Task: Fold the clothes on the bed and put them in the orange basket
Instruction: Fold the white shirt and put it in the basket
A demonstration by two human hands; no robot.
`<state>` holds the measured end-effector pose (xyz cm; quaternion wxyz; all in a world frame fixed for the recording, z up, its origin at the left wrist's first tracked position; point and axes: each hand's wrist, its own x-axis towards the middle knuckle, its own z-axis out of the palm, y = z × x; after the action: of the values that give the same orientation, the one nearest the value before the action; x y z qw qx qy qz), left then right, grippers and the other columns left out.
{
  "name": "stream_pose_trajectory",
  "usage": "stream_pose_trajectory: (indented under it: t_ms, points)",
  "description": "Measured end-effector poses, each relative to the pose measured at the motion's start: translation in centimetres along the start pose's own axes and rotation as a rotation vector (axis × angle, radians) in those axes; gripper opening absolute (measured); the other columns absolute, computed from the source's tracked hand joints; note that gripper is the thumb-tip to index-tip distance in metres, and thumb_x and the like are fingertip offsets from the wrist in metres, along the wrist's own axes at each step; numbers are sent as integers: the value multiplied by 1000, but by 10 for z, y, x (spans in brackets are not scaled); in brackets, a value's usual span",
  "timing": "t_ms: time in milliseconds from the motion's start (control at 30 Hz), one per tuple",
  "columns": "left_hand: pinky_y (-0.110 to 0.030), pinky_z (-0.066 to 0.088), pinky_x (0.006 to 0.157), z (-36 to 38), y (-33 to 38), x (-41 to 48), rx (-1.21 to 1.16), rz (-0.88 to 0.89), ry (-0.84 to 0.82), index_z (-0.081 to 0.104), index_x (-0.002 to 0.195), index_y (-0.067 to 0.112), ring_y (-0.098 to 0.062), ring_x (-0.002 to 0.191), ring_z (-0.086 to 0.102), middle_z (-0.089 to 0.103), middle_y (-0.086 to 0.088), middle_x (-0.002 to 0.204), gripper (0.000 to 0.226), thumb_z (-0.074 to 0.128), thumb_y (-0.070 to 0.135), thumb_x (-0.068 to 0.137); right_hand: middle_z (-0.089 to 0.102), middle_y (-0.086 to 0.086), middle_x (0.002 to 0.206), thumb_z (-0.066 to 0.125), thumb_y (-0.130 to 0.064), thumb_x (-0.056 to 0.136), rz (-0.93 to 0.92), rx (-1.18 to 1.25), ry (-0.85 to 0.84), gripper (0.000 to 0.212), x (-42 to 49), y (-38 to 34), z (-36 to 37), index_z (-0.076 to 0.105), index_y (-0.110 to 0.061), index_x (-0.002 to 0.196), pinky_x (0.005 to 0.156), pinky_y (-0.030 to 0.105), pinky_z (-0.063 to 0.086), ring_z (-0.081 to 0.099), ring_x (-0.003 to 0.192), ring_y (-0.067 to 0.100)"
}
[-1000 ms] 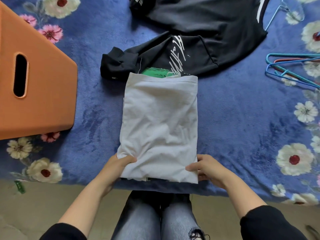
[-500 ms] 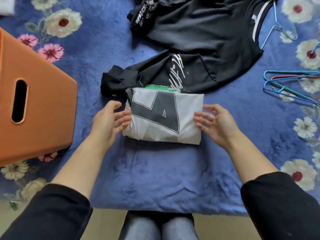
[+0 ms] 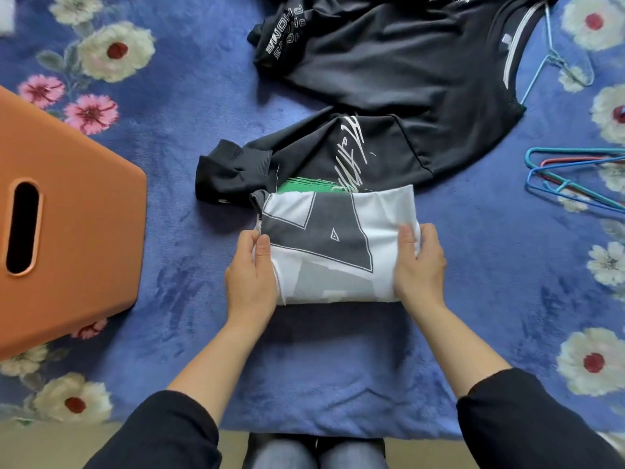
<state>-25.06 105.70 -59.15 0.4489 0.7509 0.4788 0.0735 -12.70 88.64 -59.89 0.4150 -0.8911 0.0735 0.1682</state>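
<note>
A white T-shirt (image 3: pixel 338 245) with a dark grey print lies folded into a small rectangle on the blue floral blanket (image 3: pixel 490 265). My left hand (image 3: pixel 252 275) grips its left edge, thumb on top. My right hand (image 3: pixel 417 265) grips its right edge the same way. The orange basket (image 3: pixel 74 238) stands at the left, a slot handle in its side wall. Behind the white shirt lies a black sweatshirt (image 3: pixel 389 106) with white lettering, unfolded, and a bit of green fabric (image 3: pixel 307 185) peeks out under it.
Several blue and red wire hangers (image 3: pixel 575 177) lie at the right edge of the bed, and one more blue hanger (image 3: pixel 554 59) at the sweatshirt's collar. The bed's near edge runs just above my knees (image 3: pixel 318 451).
The white shirt went from a long flat rectangle to folded in half, print side up. My hands moved from hovering beside it to gripping both its side edges.
</note>
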Motion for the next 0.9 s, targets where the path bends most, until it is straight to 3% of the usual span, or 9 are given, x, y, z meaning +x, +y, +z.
stream_pose_trajectory:
  t_ms: [133,200,333,433,533,700,800,900]
  points:
    - [-36,33,62,10,-20,-12,-59,-167,38,46,76,19,-18,64,42,46,6,62,28,39,26,103,51,5,68,42,-36,100,-10,-171,-24,29,-1,9,-1,41,-12,85,63,40,36,48,70,33]
    - [-34,32,63,12,-26,-17,-22,-203,41,46,76,20,-20,69,45,50,5,67,28,40,24,102,54,11,77,39,-40,100,50,-251,-53,35,3,15,0,41,-10,83,64,41,34,48,77,34]
    - [-25,31,69,-6,-32,-21,4,-96,163,51,87,18,5,76,48,53,-2,89,17,44,21,101,51,11,79,40,-36,101,25,-247,-50,37,5,22,-7,37,-12,73,62,37,25,43,76,30]
    - [-23,35,63,-16,-34,-29,-15,-49,78,56,77,17,-6,69,47,57,-4,79,26,48,26,100,55,9,83,39,-30,102,29,-208,-36,31,1,25,-9,45,-10,79,63,34,25,45,78,27]
    - [-15,37,63,-11,-29,-33,-30,-49,-2,64,80,16,-11,69,51,60,-4,80,24,54,30,97,53,8,80,38,-31,102,85,-194,-71,33,-3,26,-5,46,-6,82,64,35,28,45,77,28]
    - [-17,36,62,3,5,-7,-91,-119,41,63,85,17,-4,67,50,60,2,76,19,57,32,95,51,9,82,38,-28,102,50,-220,-65,30,-4,26,1,37,-11,76,66,35,27,42,78,27]
    - [-27,36,61,11,15,17,-180,-291,14,57,70,17,-14,61,42,51,3,64,28,59,33,92,51,11,85,37,-27,102,26,-259,-74,29,-3,27,1,39,-10,79,66,35,26,42,79,27]
    - [-33,38,66,11,8,38,-374,-500,-20,55,62,18,-19,71,45,52,-5,72,25,67,33,79,51,11,83,38,-27,102,10,-278,-78,29,-2,29,0,39,-10,79,64,35,23,42,79,27]
